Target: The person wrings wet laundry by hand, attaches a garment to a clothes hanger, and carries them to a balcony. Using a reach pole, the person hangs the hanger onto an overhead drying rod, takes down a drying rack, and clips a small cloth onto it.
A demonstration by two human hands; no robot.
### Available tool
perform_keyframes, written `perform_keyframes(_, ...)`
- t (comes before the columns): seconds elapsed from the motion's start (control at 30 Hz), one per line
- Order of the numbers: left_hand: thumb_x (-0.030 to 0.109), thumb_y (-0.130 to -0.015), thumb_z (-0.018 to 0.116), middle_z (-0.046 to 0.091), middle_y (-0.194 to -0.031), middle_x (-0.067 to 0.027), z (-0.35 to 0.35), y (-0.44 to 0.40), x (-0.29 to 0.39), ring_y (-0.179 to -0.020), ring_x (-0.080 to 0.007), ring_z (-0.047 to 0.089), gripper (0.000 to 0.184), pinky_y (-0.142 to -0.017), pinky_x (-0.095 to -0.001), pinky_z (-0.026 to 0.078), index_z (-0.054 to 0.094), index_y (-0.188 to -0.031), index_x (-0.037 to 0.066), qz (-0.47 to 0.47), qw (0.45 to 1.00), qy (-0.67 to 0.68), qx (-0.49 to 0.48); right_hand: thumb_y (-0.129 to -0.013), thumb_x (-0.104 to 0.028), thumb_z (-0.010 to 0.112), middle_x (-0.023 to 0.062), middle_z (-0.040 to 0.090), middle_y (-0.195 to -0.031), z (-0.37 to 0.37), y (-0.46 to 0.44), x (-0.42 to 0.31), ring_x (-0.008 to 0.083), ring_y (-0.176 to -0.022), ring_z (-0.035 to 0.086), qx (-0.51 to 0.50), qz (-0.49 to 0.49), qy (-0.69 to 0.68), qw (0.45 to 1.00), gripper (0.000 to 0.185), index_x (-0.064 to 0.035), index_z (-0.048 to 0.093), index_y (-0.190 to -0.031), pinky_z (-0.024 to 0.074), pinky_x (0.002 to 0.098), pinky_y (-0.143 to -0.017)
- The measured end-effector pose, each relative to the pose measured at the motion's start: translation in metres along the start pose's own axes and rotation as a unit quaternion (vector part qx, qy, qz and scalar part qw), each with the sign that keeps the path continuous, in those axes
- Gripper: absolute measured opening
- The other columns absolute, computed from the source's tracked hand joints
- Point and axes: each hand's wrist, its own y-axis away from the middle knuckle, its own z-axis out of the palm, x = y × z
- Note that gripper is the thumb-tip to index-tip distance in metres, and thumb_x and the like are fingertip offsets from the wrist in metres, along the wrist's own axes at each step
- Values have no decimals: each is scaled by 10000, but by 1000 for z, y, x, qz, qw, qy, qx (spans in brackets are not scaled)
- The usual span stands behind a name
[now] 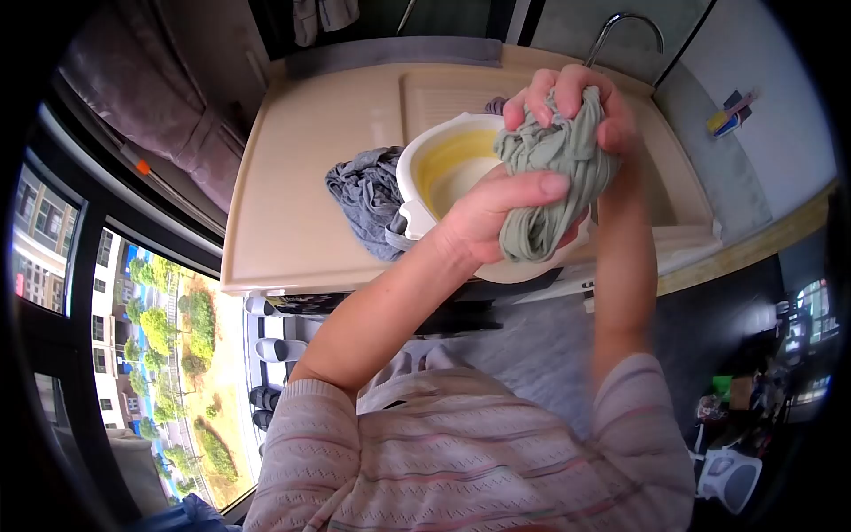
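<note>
A bunched, twisted pale green cloth point(567, 168) is held up in both hands, over the right side of a white basin with a yellow inner wall point(443, 160). My left hand point(501, 208) grips its lower left part, thumb laid across the folds. Around the top and far side curl the fingers of my right hand point(585, 102). Left of the basin, and touching it, lies a crumpled grey-blue cloth point(368, 195) on the beige counter point(301, 177). A small purple-grey cloth point(496, 106) shows partly behind the basin.
A curved metal faucet point(625, 22) rises at the back right above the sink point(665, 177). Toothbrushes in a wall holder point(731, 115) are farther right. A window point(168, 355) is at left, with slippers point(279, 349) on the floor below the counter.
</note>
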Motion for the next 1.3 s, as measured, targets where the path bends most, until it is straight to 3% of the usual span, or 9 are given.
perform_keyframes(0.17,90,-618,686,566,-752,-50,-33,-21,5,-667,-141,562,297,-591,-263,466,560,-878,20,16,910,-372,183,-680,-100,648,16,541,-642,-9,-11,20,114,-623,538,267,113,198,936,117,-40,551,-707,453,248,-562)
perform_keyframes(0.33,217,-546,691,613,-816,-174,-73,-27,15,-741,-273,608,452,-693,-334,486,557,-898,-33,-61,660,-695,280,-719,-110,664,15,574,-719,-25,-14,70,105,-641,555,387,114,454,794,184,-41,553,-848,445,218,-578)
perform_keyframes(0.47,279,-536,719,618,-845,-192,-56,-17,36,-814,-322,601,598,-752,-353,486,506,-999,-34,-64,556,-764,320,-722,-231,676,41,559,-952,-23,-12,70,133,-864,531,403,99,232,880,420,-74,524,-1080,433,263,-713)
perform_keyframes(0.63,496,-604,735,602,-993,-120,-59,60,89,-911,-209,588,799,-803,-308,472,456,-1097,-67,147,724,-627,245,-722,-388,662,81,487,-1159,-11,21,60,205,-1074,444,208,373,304,851,619,-87,453,-1222,397,356,-833)
perform_keyframes(0.77,606,-847,294,528,-1143,-106,-37,147,123,-1023,-194,539,701,-891,-316,436,379,-1255,43,147,861,-352,336,-665,-135,662,109,518,-1084,-27,58,115,209,-968,518,-43,368,527,765,518,-48,492,-1147,413,326,-823)
perform_keyframes(0.97,483,-873,331,514,-1078,-163,-87,318,141,-927,-278,549,544,-764,-391,473,428,-1187,50,300,889,-158,308,-620,-24,600,60,573,-824,-32,41,106,173,-732,560,95,409,531,736,201,-39,575,-819,444,280,-656)
perform_keyframes(1.03,455,-842,413,524,-879,-178,-98,370,137,-722,-267,573,437,-552,-366,493,511,-1068,93,335,856,-185,348,-703,-31,534,46,578,-865,-67,24,85,141,-773,566,226,413,387,793,179,-56,565,-878,452,253,-669)
perform_keyframes(1.17,359,-844,450,533,-850,-176,-154,464,133,-698,-267,564,329,-546,-352,498,552,-869,48,276,882,-262,278,-809,-59,452,77,585,-975,-5,-61,63,155,-870,575,366,224,110,897,226,-17,490,-1028,465,252,-740)
perform_keyframes(1.3,136,-807,517,592,-751,-108,-195,517,119,-624,-166,583,118,-588,-272,511,572,-828,33,161,814,-88,551,-808,-86,459,79,576,-904,47,-136,121,138,-809,568,139,287,142,937,163,-9,505,-944,453,240,-728)
